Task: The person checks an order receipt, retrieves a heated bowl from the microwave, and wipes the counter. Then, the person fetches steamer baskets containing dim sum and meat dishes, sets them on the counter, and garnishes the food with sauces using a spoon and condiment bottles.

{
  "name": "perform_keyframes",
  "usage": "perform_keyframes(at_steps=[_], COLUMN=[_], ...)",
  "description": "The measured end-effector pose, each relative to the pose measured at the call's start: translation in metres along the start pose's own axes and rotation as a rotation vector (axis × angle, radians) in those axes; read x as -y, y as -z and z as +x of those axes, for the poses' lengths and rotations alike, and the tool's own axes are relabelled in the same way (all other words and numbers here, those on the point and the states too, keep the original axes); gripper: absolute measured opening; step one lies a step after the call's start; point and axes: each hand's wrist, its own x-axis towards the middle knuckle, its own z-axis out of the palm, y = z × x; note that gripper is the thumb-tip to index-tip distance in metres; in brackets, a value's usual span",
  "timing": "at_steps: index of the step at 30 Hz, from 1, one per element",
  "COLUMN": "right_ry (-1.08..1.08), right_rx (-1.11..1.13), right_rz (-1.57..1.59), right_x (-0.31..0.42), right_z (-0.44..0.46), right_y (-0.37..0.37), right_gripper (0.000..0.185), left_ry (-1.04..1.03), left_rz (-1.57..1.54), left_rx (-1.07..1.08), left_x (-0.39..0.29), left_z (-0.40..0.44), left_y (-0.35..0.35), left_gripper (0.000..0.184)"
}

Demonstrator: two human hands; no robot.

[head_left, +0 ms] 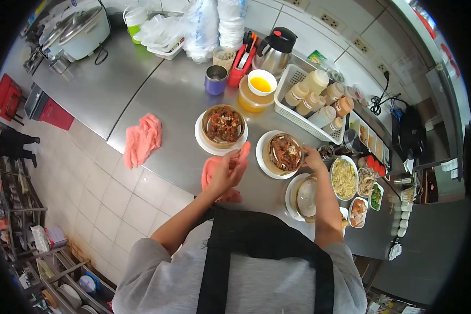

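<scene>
My left hand [231, 174] is closed on a pink cloth [209, 170], which hangs down on both sides of the wrist near the counter's front edge. My right hand [313, 159] grips the right side of a round steamer basket [271, 155] of saucy brown food with pale bits on top; its fingertips are partly hidden. Under that basket is a white plate [262, 164]. Just beyond my left hand, a second steamer basket [206, 137] with similar food rests on another white plate [201, 143]. Below my right forearm lies a third round basket [306, 197], its contents pale.
Another pink cloth [143, 140] lies at the counter's left edge. Behind the baskets stand a purple cup [215, 82], a bowl of yellow liquid [261, 82], a thermos jug [277, 52] and a crate [311, 125] of sauce bottles. Trays of chopped food [344, 179] line the right.
</scene>
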Motion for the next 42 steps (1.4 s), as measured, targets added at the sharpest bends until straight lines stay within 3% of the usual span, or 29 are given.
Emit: perform_keyframes(at_steps=[1, 3, 6, 8, 9, 12, 16, 22, 25, 28, 31, 35, 42], right_ry=[0.023, -0.057, -0.163, -0.187, -0.175, -0.070, 0.138, 0.160, 0.220, 0.511, 0.218, 0.291, 0.208], right_rx=[-0.016, 0.035, 0.089, 0.096, 0.087, 0.133, 0.204, 0.269, 0.375, 0.273, 0.285, 0.133, 0.100], right_rz=[-0.064, 0.098, 0.226, 0.230, 0.213, 0.210, 0.155, 0.123, 0.086, -0.467, -0.462, -0.509, -0.619], right_x=[-0.002, 0.000, 0.014, 0.024, 0.032, 0.020, 0.017, 0.035, 0.026, 0.044, 0.060, 0.060, 0.067], right_z=[0.005, 0.006, 0.007, 0.000, -0.007, -0.001, 0.011, 0.017, 0.024, -0.028, -0.064, -0.076, -0.083], right_y=[0.001, 0.005, 0.011, 0.011, 0.008, 0.005, -0.003, -0.009, -0.004, 0.011, -0.005, -0.018, -0.019], right_gripper=[0.057, 0.054, 0.049, 0.046, 0.045, 0.043, 0.048, 0.048, 0.065, 0.102, 0.130, 0.137, 0.138], left_ry=[-0.159, -0.478, 0.016, 0.104, 0.147, 0.413, 0.301, 0.110, -0.040, -0.178, -0.232, -0.272, -0.166], left_rz=[0.223, 0.672, 0.801, 0.813, 0.819, 0.180, 0.056, 0.126, 0.182, 0.342, 0.584, 0.644, 0.688], left_rx=[-0.017, -0.056, -0.330, -0.193, -0.125, -0.071, -0.034, -0.114, -0.102, -0.024, 0.021, 0.059, 0.026], left_x=[-0.008, -0.017, 0.008, 0.017, 0.018, 0.016, -0.021, 0.010, 0.017, 0.031, 0.029, 0.040, 0.025], left_z=[-0.003, -0.008, -0.037, -0.046, -0.048, -0.035, -0.008, 0.031, 0.043, 0.051, 0.046, 0.044, 0.026], left_y=[0.008, 0.034, 0.051, 0.066, 0.070, 0.072, 0.054, -0.016, -0.046, -0.052, -0.055, -0.057, -0.067], left_gripper=[0.037, 0.040, 0.035, 0.028, 0.026, 0.020, 0.017, 0.021, 0.025, 0.043, 0.051, 0.057, 0.060])
